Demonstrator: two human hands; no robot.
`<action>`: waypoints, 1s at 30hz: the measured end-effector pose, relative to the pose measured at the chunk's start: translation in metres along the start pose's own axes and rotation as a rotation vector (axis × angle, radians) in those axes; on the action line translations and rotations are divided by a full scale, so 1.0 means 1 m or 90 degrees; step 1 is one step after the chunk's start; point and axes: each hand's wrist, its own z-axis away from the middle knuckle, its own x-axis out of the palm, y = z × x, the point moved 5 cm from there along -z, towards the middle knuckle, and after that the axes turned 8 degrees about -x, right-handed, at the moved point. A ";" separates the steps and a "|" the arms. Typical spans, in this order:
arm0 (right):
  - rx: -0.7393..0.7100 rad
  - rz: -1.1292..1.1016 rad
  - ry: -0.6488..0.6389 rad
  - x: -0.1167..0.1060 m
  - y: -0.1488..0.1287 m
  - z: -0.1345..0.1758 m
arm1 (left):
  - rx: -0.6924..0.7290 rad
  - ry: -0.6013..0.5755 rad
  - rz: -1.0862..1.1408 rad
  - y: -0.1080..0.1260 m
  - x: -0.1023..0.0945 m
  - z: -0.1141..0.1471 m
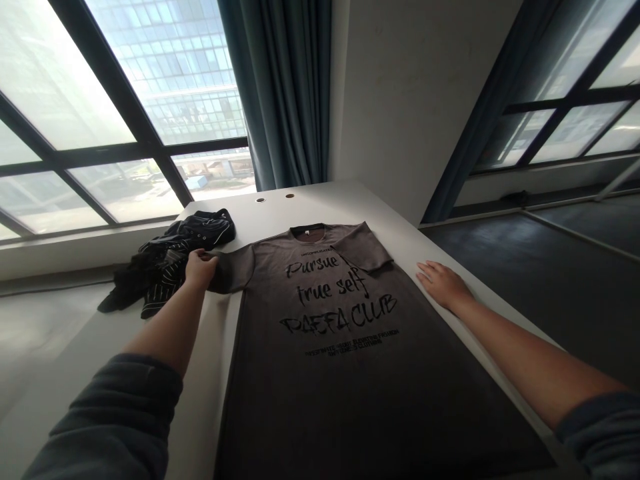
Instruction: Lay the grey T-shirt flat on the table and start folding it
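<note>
A: What lies in front of the person?

B: A brown T-shirt (330,347) spread flat, front up, along a white table (310,200). Its neck points away from the camera toward the wall, and its hem runs off the bottom of the view. Black lettering crosses the chest.

A: And the left hand?

B: The left hand (199,268) is closed around the end of the shirt's left sleeve (230,270), fingers curled over the cuff edge. That sleeve stretches sideways from the body of the shirt, lying on the table.

A: The right hand?

B: The right hand (441,283) rests flat and open, palm down, fingers spread a little and pointing toward the shirt. It holds nothing. It sits just beside the shirt's right edge, on the table I think, though the dim light makes it hard to say whether the fingertips touch the fabric.

A: What about the other sleeve?

B: The right sleeve (363,247) is folded inward over the chest, its cuff near the lettering.

A: Anything else on the table?

B: A heap of dark clothing (165,263) with pale stripes, bunched up just beyond the left hand at the table's left edge. Two small round holes (275,197) show in the tabletop near the far end, below a teal curtain (280,87) and large windows (100,120).
</note>
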 end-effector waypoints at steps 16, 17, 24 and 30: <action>0.024 0.016 -0.021 -0.005 -0.005 0.001 | 0.354 -0.180 -0.284 0.107 0.079 0.135; 0.022 0.013 -0.020 -0.005 -0.006 0.000 | 0.354 -0.181 -0.286 0.109 0.081 0.138; 0.029 0.013 -0.028 -0.004 -0.004 0.001 | 0.375 -0.212 -0.307 0.120 0.086 0.155; 0.024 -0.002 -0.021 -0.005 -0.005 0.000 | 0.394 -0.226 -0.343 0.124 0.094 0.170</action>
